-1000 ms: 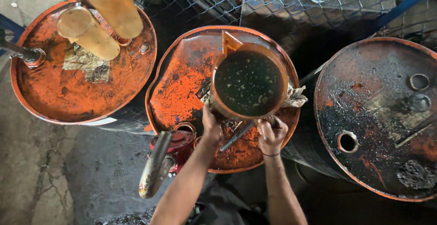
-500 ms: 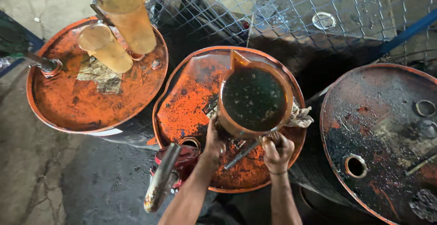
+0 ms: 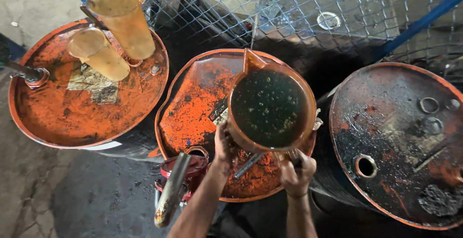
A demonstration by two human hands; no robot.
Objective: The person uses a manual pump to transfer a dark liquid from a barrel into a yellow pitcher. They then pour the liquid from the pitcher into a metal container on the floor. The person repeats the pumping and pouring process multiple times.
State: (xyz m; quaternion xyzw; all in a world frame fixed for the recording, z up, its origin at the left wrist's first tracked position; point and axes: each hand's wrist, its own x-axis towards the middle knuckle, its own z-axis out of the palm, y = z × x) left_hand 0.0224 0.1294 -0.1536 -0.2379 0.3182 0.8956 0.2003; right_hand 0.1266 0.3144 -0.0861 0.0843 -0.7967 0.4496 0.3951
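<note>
A large brown plastic jug [image 3: 270,108] full of dark oil is held above the middle orange drum [image 3: 193,117]. My left hand [image 3: 224,146] presses against the jug's lower left side. My right hand [image 3: 295,170] is closed around the jug's handle at its near edge. The jug's spout points away from me. A grey pump handle [image 3: 171,190] on a red pump body [image 3: 185,170] sticks out at the drum's near left rim.
Two empty brown jugs [image 3: 118,31] stand on the left orange drum [image 3: 72,108]. A blackened, oily drum [image 3: 400,141] with an open bung hole [image 3: 365,165] stands to the right. A wire mesh fence [image 3: 289,11] with blue posts runs behind the drums.
The jug has come nearer and now looks bigger, with both hands staying on it. The view has shifted, so the drums sit lower and further right in the frame.
</note>
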